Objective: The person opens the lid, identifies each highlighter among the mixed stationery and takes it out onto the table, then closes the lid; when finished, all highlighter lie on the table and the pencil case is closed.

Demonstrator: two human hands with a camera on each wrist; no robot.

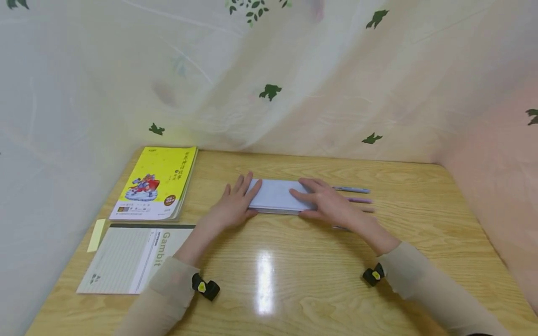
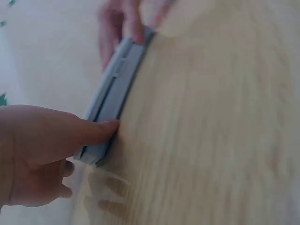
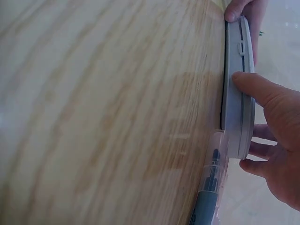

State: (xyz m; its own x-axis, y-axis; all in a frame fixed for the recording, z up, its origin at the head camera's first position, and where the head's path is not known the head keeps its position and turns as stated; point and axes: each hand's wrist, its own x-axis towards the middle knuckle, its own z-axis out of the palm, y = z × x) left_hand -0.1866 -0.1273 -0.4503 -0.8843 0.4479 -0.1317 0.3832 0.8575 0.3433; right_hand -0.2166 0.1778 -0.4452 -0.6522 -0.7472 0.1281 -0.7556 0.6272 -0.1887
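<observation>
A pale blue pencil case point(image 1: 275, 196) with a flat lid lies on the table, its long side facing me. My left hand point(image 1: 232, 207) holds its left end, the thumb against the front side and the fingers spread over the lid and end. At the other end, my right hand point(image 1: 334, 201) grips it with the thumb low on the front and fingers across the top. A small latch point(image 3: 242, 48) shows on the front side in the right wrist view. The lid looks closed. Close to the right hand lie several pens, among them a blue pen point(image 1: 353, 190) and a purple pen point(image 1: 360, 200).
A yellow book point(image 1: 161, 179) lies at the back left. Below it is a notebook point(image 1: 122, 261), partly behind my left forearm, with a pale yellow strip point(image 1: 96, 235) beside it. A patterned curtain point(image 1: 319, 93) hangs along the back of the wooden table point(image 1: 319, 280).
</observation>
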